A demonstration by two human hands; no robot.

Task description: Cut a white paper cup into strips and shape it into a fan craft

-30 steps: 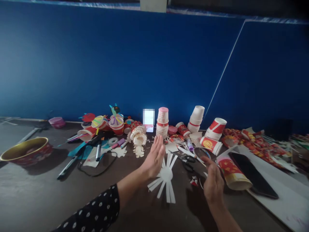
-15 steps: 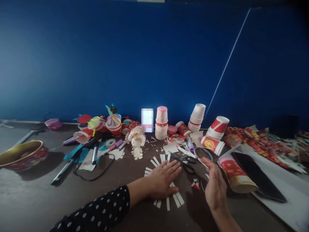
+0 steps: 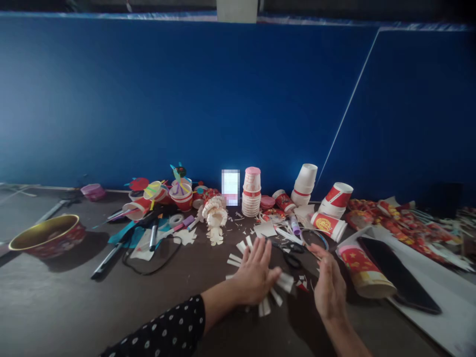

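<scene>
My left hand [image 3: 256,275] lies palm down, fingers stretched out, on a paper cup cut into white strips [image 3: 266,305] that fan out around it on the table. The hand covers the middle of the cut cup, and the strips on its right look blurred. To the right, my right hand [image 3: 329,287] is held sideways above the table with its fingers curled. A thin, stick-like shape shows at its fingertips, too small to name. Black-handled scissors [image 3: 292,255] lie between the hands, near small red and white paper scraps [image 3: 302,282].
A red patterned cup [image 3: 366,272] and a dark phone [image 3: 399,275] lie on white board at right. Stacked paper cups [image 3: 252,193] stand at the back beside a white paper figure [image 3: 215,220]. At left are a gold-lined bowl [image 3: 48,238] and a black marker [image 3: 153,235].
My left hand has turned, its fingers now pointing more away from me, and the strips beneath have shifted with it. My right hand has barely moved. The view has tilted up slightly.
</scene>
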